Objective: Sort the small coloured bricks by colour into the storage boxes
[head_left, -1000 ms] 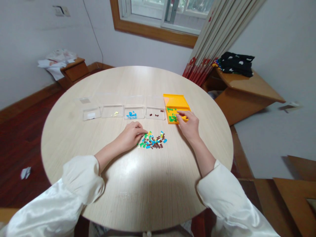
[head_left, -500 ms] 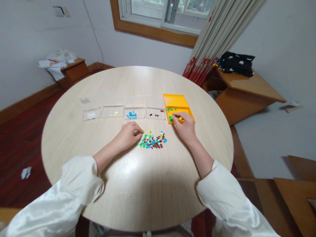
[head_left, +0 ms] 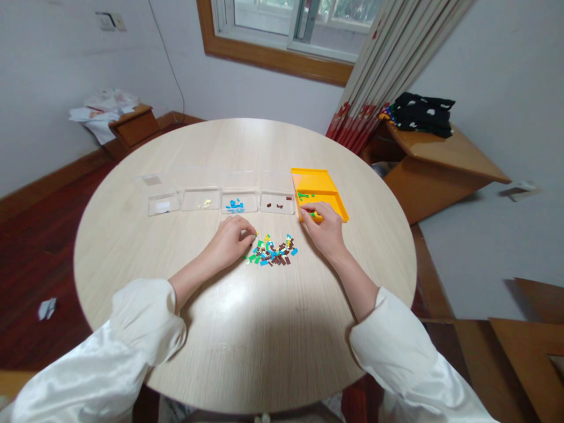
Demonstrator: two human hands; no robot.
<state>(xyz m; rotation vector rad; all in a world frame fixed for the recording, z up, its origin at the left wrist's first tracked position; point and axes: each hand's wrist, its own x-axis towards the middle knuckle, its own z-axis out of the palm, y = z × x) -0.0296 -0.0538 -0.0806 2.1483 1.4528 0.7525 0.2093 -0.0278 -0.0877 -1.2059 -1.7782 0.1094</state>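
My left hand (head_left: 230, 239) rests at the left edge of a mixed pile of small toy bricks (head_left: 275, 254), green, blue, brown, yellow and white. Its thumb and forefinger are pinched close together; whatever lies between them is too small to make out. Over the front left corner of an open yellow box (head_left: 339, 205) hovers my right hand (head_left: 325, 226), its fingertips also drawn together. Any piece in that pinch is hidden. Some green bricks (head_left: 306, 195) lie inside the yellow box, partly covered by the hand.
Left of the yellow box stand open clear boxes in a row: one with brown bricks (head_left: 277, 205), one with blue bricks (head_left: 235, 205), one with pale yellow bricks (head_left: 206, 203), and one with a white piece (head_left: 163, 207). All stand on a round wooden table (head_left: 247, 352).
My right hand has shifted slightly left and toward me, to the yellow box's front left corner. My left hand has barely moved at the pile's edge.
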